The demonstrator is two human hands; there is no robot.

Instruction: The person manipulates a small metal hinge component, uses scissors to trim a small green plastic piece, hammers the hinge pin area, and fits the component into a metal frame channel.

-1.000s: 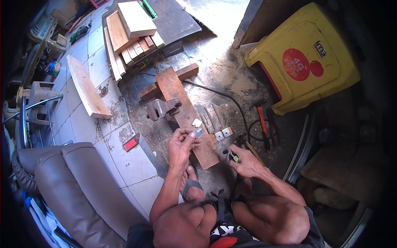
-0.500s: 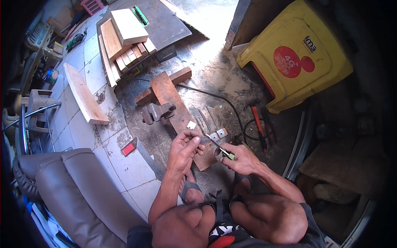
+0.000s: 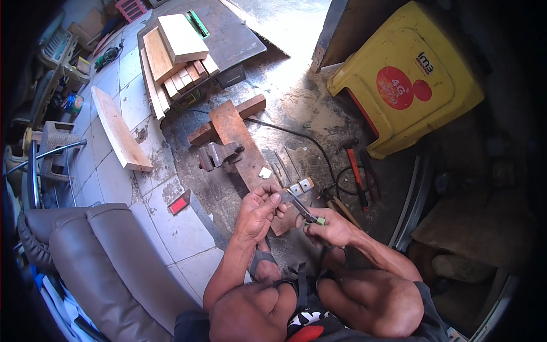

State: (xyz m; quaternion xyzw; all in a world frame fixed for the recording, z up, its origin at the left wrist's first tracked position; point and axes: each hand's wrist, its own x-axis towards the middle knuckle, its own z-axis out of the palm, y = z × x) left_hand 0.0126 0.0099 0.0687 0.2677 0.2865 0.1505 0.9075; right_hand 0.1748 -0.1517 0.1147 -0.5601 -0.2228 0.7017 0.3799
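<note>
My right hand (image 3: 332, 226) is closed round the green handles of a pair of scissors (image 3: 306, 212). The blades are spread and point up and left toward my left hand (image 3: 257, 215). Thumb and fingers of that hand pinch a small thin greyish piece (image 3: 285, 196), which lies at the blade tips; whether the blades touch it is hard to tell. Below my hands stretches a worn wooden plank (image 3: 238, 137) with a small white piece (image 3: 265, 172) on it. Beside the plank are two small blocks with metal faces (image 3: 300, 186) and thin metal rods (image 3: 293, 163).
A metal vise (image 3: 219, 155) sits by the plank, which crosses a wooden bar (image 3: 250, 106). To the right lie an orange-handled hammer (image 3: 356, 178), a black cable (image 3: 310, 137) and a yellow plastic stool (image 3: 419, 74). Stacked boards (image 3: 181, 43) stand far left, a brown cushion (image 3: 105, 265) near left.
The scissor blades have spread apart and now reach the small piece in my left hand. My right hand has turned slightly. The whole view has shifted a little.
</note>
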